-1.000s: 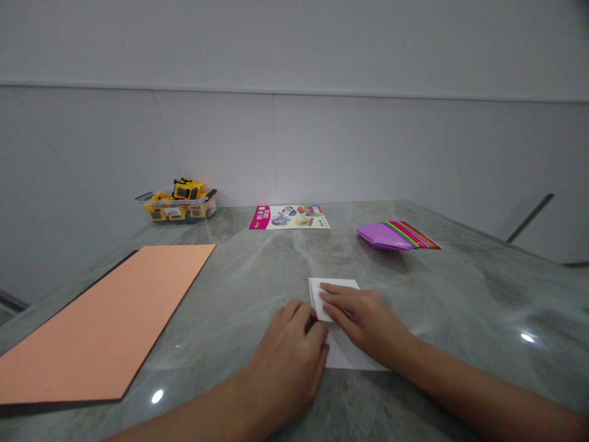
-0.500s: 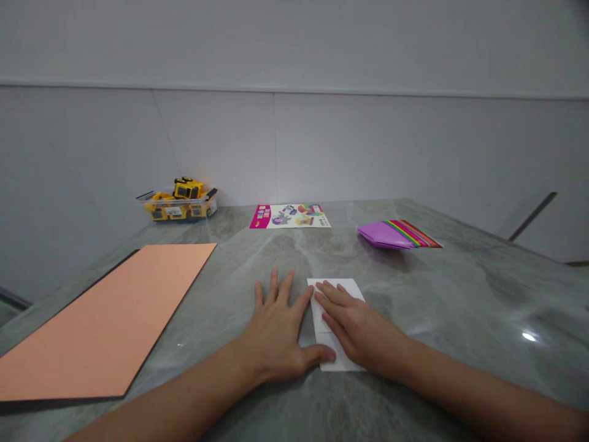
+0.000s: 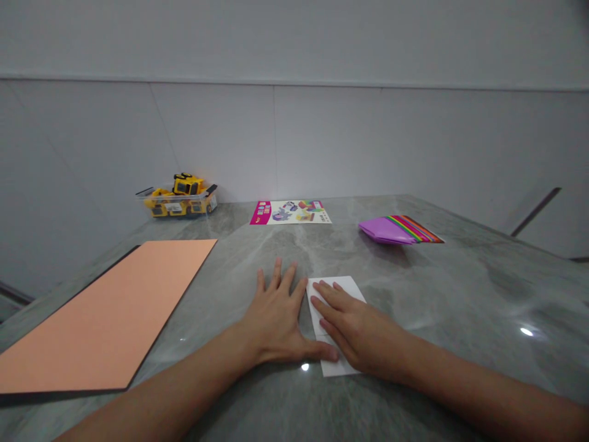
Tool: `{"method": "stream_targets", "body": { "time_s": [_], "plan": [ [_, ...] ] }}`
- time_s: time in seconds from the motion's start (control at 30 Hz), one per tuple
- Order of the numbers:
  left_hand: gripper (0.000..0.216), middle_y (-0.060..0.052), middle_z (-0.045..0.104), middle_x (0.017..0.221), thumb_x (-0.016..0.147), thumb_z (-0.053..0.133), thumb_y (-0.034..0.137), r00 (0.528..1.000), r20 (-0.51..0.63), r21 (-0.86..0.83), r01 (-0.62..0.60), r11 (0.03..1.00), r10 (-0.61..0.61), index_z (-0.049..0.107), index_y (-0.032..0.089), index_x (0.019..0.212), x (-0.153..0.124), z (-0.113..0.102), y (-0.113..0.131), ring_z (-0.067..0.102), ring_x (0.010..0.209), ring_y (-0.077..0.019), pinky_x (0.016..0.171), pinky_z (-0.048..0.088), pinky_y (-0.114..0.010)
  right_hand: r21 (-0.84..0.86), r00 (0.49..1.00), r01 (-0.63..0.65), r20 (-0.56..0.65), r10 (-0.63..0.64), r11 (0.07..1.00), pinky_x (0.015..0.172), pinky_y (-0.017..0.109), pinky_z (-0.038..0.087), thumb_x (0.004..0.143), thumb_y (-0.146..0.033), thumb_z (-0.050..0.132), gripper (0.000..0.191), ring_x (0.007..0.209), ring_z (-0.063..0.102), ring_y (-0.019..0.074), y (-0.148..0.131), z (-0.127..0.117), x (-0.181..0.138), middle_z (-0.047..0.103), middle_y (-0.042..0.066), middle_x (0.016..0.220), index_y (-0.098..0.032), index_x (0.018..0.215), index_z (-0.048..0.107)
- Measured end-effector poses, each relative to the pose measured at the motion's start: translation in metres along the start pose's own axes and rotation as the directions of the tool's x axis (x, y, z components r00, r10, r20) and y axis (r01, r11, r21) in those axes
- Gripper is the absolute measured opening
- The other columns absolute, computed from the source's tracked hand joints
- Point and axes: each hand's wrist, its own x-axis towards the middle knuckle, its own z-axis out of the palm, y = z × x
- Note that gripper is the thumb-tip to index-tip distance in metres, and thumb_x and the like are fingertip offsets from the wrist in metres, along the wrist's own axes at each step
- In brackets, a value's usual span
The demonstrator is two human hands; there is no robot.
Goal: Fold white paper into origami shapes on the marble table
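A folded white paper (image 3: 346, 288) lies on the grey marble table (image 3: 460, 294) in front of me. My right hand (image 3: 356, 328) rests flat on top of it, fingers stretched out and pointing to the far left. My left hand (image 3: 278, 319) lies flat on the table just left of the paper, fingers spread, with its thumb touching the paper's near left edge. Neither hand holds anything.
A large orange sheet (image 3: 110, 310) covers the table's left side. At the back stand a clear box with a yellow toy truck (image 3: 181, 195), a printed leaflet (image 3: 291, 212) and a stack of coloured papers with purple on top (image 3: 396, 229). A wall runs behind.
A second ago my left hand was curled at the paper's left edge. It opened out flat onto the table beside the paper. My right hand stayed pressed on the paper, now folded narrower.
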Motion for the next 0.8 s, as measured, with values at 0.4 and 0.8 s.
{"method": "stream_targets", "body": {
  "time_s": [0.4,0.8],
  "plan": [
    [0.064,-0.019,0.058,0.118,0.087,0.038,0.055,0.993,-0.121,0.236,0.015,0.972,0.014,0.052,0.007,0.127,-0.028,0.006,0.05,0.05,0.11,-0.0354,0.102,0.027,-0.058,0.062,0.998,-0.056,0.029,0.055,0.996,0.108,0.041,0.034,0.09,-0.016,0.037,0.044,0.133,0.034,0.0264,0.002,-0.005,-0.001,0.039,0.018,0.141,-0.006,0.132,0.047],
    [0.059,-0.016,0.059,0.108,0.081,0.048,0.057,0.984,-0.165,0.164,-0.047,0.985,0.075,0.058,0.009,0.114,-0.025,0.001,0.045,0.049,0.098,-0.0313,0.089,0.04,-0.052,0.03,1.0,-0.015,0.013,0.014,0.999,0.11,0.043,0.032,0.089,-0.015,0.038,0.049,0.135,0.029,0.0266,0.003,0.0,0.0,0.035,0.019,0.144,-0.004,0.137,0.04]
  ]
}}
